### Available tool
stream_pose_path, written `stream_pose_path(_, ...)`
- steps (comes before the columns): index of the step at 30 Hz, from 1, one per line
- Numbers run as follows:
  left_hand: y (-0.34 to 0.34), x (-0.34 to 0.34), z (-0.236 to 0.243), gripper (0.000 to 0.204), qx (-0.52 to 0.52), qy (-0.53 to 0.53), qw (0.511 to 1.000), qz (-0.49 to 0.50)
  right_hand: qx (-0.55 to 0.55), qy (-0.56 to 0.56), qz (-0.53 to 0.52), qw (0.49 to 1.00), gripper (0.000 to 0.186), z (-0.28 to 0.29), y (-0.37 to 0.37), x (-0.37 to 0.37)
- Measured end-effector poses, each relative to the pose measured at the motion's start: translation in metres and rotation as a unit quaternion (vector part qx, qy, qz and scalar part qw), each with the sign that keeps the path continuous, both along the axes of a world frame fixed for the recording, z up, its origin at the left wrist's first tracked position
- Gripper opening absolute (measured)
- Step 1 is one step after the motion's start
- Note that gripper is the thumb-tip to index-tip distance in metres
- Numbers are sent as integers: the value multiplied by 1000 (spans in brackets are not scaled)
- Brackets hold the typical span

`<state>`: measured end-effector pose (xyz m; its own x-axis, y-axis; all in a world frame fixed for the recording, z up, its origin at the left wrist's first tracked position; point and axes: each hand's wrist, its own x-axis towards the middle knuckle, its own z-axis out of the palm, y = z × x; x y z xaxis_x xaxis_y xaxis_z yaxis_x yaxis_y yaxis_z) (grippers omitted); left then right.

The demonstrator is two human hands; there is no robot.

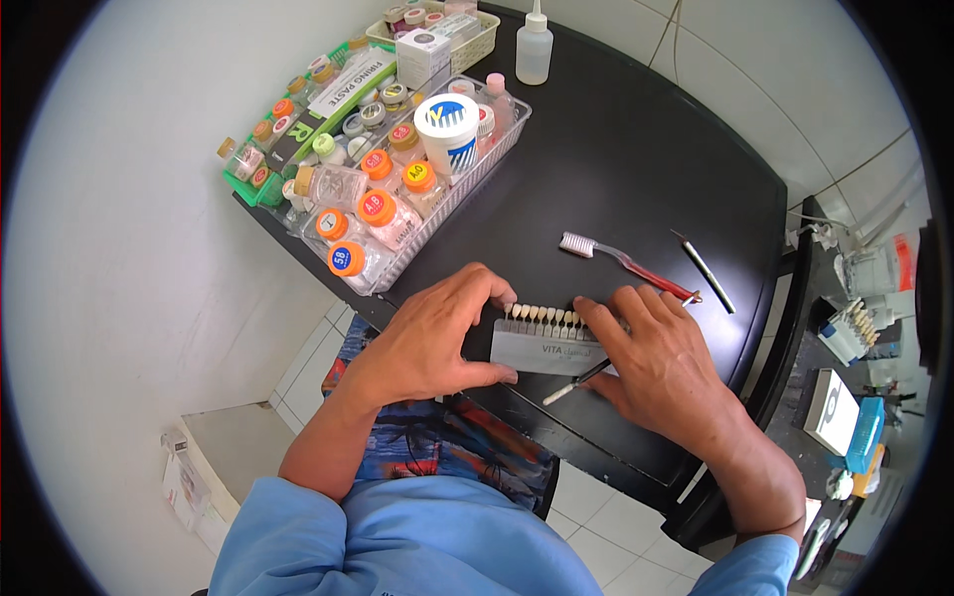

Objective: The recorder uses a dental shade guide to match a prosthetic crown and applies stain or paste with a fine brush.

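A dental shade guide (527, 352), a silvery holder with a row of tooth-shaped tabs along its top, is at the near edge of the black table. My left hand (422, 338) grips its left end, index finger at the top corner and thumb at the lower one. Over the other end, my right hand (664, 363) is closed, with its index fingertip by the tooth tabs. A thin stick-like tool with a pale tip (559, 394) is also held in that hand, slanting out below the guide. The right end of the guide is hidden by my fingers.
A red-handled toothbrush (636, 266) and a slim pointed instrument (708, 275) lie beyond my right hand. A clear plastic basket (457, 204) of powder jars stands at the left, beside a green basket (260, 191). A squeeze bottle (534, 52) is at the back.
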<state>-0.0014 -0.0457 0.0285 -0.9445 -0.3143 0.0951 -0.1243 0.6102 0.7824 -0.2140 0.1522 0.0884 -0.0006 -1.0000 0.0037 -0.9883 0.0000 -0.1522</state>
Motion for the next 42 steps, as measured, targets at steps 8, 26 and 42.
stream_pose_path(8, 0, -4, 5, 30, 136, 11, 990, 47, -5, 19, 13, 1000, 74, 0, 0, 2)
stream_pose_path(26, 4, -11, 2, 12, 91, 41, 995, 32, 16, -6, -1, 1000, 68, 1, -1, 2)
stream_pose_path(42, -5, -34, -8, 10, 137, 99, 978, 125, 42, -40, -3, 998, 72, 2, 2, 2)
